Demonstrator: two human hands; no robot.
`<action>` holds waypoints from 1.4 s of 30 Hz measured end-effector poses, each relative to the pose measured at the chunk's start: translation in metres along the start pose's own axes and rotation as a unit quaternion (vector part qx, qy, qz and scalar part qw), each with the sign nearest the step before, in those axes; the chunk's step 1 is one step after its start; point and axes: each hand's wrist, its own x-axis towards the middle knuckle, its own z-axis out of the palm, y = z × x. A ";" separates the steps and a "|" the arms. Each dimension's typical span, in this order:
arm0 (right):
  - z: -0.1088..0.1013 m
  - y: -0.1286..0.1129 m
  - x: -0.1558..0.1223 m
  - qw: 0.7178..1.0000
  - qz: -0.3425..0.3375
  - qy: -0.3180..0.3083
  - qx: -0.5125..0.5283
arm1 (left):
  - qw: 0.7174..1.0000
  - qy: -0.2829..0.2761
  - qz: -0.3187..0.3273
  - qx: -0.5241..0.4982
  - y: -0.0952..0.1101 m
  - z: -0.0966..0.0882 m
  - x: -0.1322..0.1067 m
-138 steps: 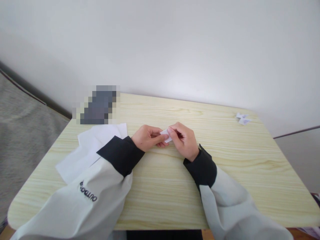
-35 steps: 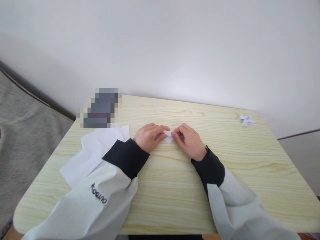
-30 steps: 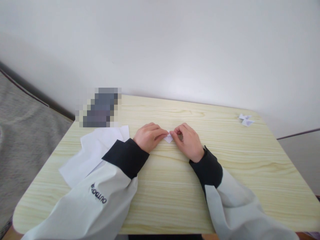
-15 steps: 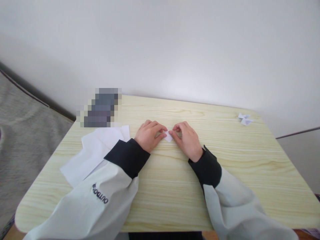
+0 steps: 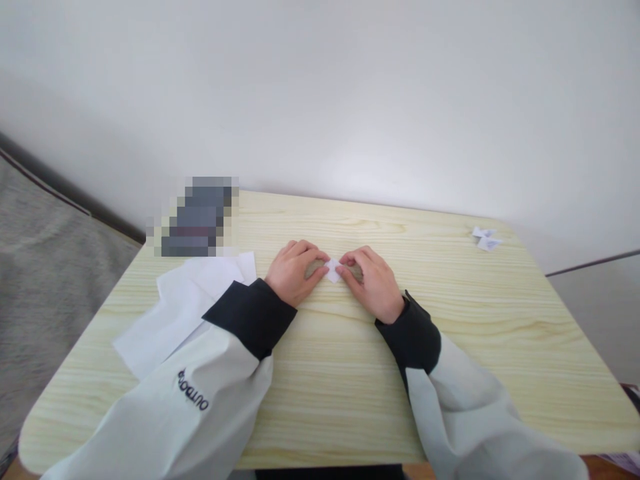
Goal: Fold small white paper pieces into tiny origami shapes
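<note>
A small folded piece of white paper (image 5: 333,272) lies between my hands near the middle of the table. My left hand (image 5: 296,272) pinches its left corner between thumb and forefinger. On the opposite side, my right hand (image 5: 374,280) grips the right corner in the same way. Creases show on the paper's face, but its finer folds are too small to make out. Beside my left wrist, several white paper sheets (image 5: 185,293) overlap one another, partly covered by the sleeve.
Two small folded paper pieces (image 5: 485,239) rest at the table's back right. A dark pixelated rectangular object (image 5: 197,217) lies at the back left. The wooden table (image 5: 330,387) meets a white wall (image 5: 350,100) behind; grey fabric (image 5: 45,293) is at far left.
My right fingers have shifted slightly and now pinch the paper's right corner with thumb and forefinger. The whole view has moved a little, so things sit slightly further left.
</note>
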 end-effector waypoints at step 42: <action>-0.012 -0.007 0.002 0.975 -0.135 -0.120 0.127 | 0.935 -0.069 -0.132 -0.322 0.008 -0.013 0.000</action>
